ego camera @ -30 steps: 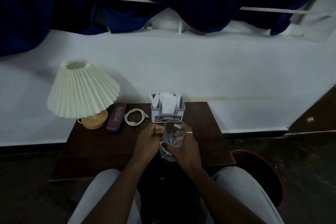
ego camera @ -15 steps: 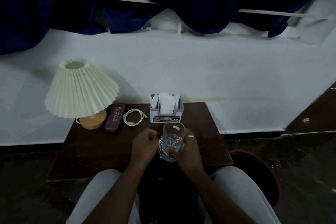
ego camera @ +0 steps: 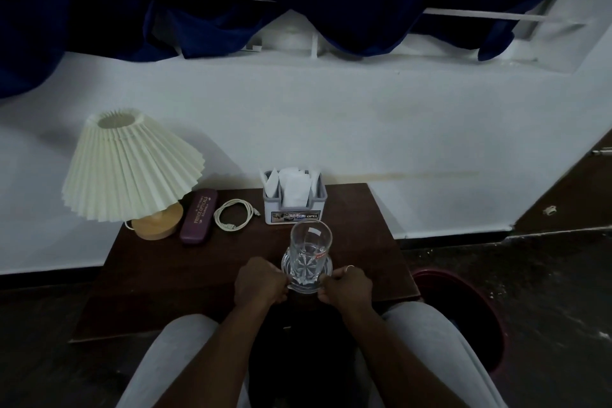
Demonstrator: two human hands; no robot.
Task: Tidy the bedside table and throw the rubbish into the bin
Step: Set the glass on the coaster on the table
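An empty clear drinking glass (ego camera: 310, 242) stands upright on a round clear coaster (ego camera: 328, 267) near the front of the dark wooden bedside table (ego camera: 165, 272). My left hand (ego camera: 261, 283) pinches the coaster's left edge and my right hand (ego camera: 346, 285), with a ring on it, pinches its right edge. Neither hand touches the glass itself. A dark red bin (ego camera: 463, 315) stands on the floor just right of the table.
Along the table's back stand a pleated cream lamp (ego camera: 132, 169) on a wooden base, a purple spectacle case (ego camera: 199, 215), a coiled white cable (ego camera: 233, 214) and a grey holder of white papers (ego camera: 294, 200). My grey-clad knees are below the table edge.
My right hand held the glass up; now the glass stands on the coaster and the right hand has let go. Both hands have dropped to the coaster's edges.
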